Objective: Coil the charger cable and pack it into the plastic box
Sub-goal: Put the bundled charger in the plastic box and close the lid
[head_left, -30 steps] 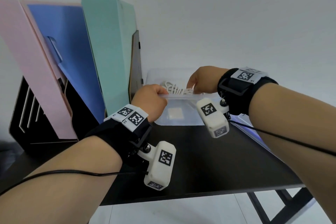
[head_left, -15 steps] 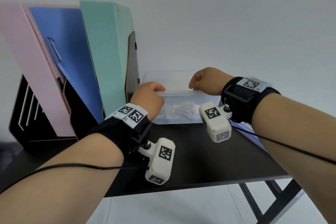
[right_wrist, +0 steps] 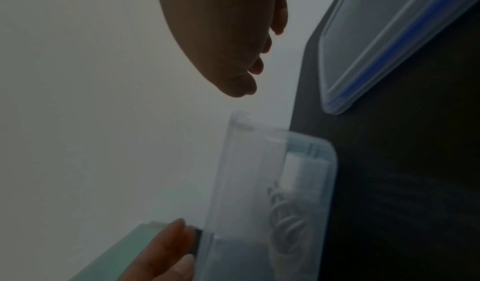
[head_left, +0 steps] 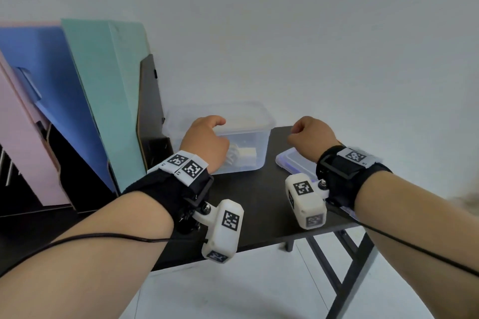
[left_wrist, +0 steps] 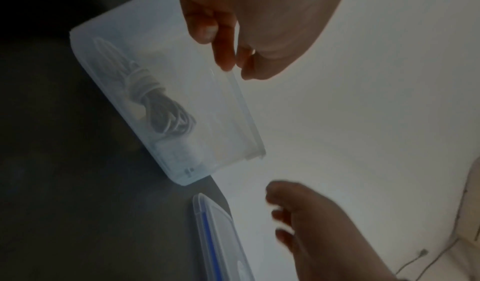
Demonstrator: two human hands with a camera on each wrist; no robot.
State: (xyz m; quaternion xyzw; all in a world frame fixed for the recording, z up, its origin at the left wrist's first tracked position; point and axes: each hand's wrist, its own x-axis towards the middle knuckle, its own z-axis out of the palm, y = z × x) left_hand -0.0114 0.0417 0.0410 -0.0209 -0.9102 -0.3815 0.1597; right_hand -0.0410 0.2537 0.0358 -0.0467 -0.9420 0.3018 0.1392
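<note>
A clear plastic box (head_left: 255,145) stands open on the black table (head_left: 259,202). Inside it lies the coiled white cable (head_left: 232,155) beside the white charger block (head_left: 247,154); the coil (left_wrist: 161,109) shows through the wall (left_wrist: 221,111). My left hand (head_left: 210,127) pinches the box's near rim, with its fingertips (left_wrist: 223,59) on the edge. My right hand (head_left: 298,134) hovers to the right of the box with loosely curled fingers (right_wrist: 259,59) and holds nothing. It hangs above the box's lid (head_left: 291,163).
The blue-rimmed lid (right_wrist: 389,39) lies flat near the table's right edge. Left of the box, teal (head_left: 108,85), blue (head_left: 51,90) and pink (head_left: 20,150) folders lean in a black rack (head_left: 150,111). A pale wall rises close behind the table.
The cable went from above the rim into the box. My right hand has let go and drawn back to the right, over the lid. My left hand stays at the rim.
</note>
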